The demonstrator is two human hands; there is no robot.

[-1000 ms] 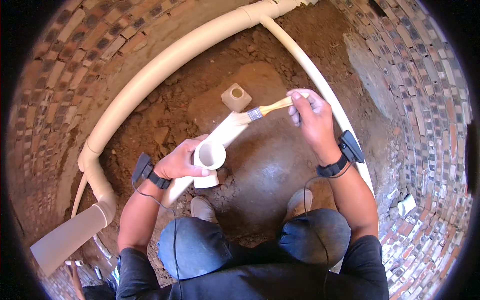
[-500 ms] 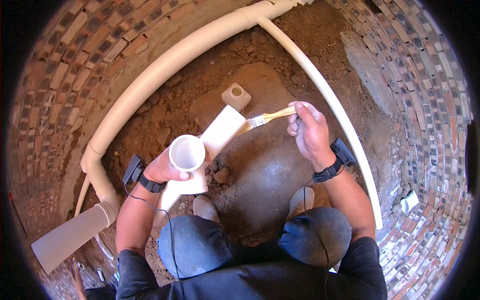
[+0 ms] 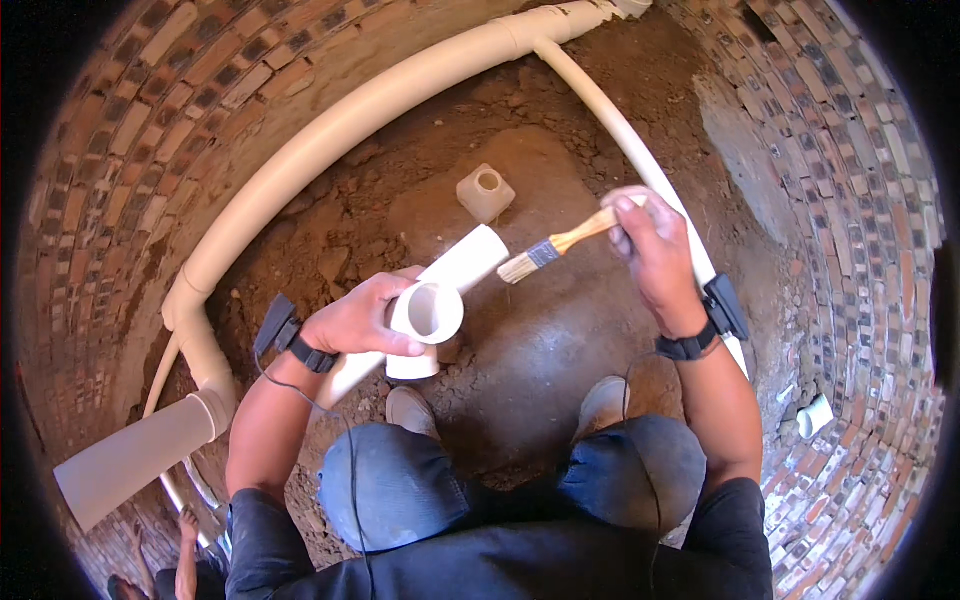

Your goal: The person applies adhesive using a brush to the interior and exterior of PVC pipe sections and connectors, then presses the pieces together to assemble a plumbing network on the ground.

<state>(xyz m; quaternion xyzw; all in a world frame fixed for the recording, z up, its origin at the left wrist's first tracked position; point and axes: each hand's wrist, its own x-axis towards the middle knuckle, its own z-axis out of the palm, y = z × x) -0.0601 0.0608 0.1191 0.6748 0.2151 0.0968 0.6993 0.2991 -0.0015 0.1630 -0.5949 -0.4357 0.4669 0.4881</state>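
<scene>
White plastic is slanting across my view: I'm seeing the left hand [image 3: 355, 320] gripping a branched pipe piece [image 3: 460, 262] at its fork, thumb lying along the near side of the round mouth [image 3: 436, 318]. The right hand [image 3: 655, 240] is pinching a flat brush [image 3: 562, 246] by its wooden handle, fingers closed, and its bristles are hanging just beside the piece's far end, apart from it.

From here I'm judging the step in hand to be brushing the outside of that end; another stroke would be calling for a firm left hold, perhaps a slight roll, and bristles laid flat near the rim.

Beyond both hands, roughly between them, a squarish pale bottle [image 3: 484, 203] is sitting on the ground [image 3: 560, 330], its round opening facing me. I'm making out a dull tan inside, but I can't tell what, if anything, it is holding. The round mouth, just right of the left hand, is showing me only its pale inner wall.
</scene>
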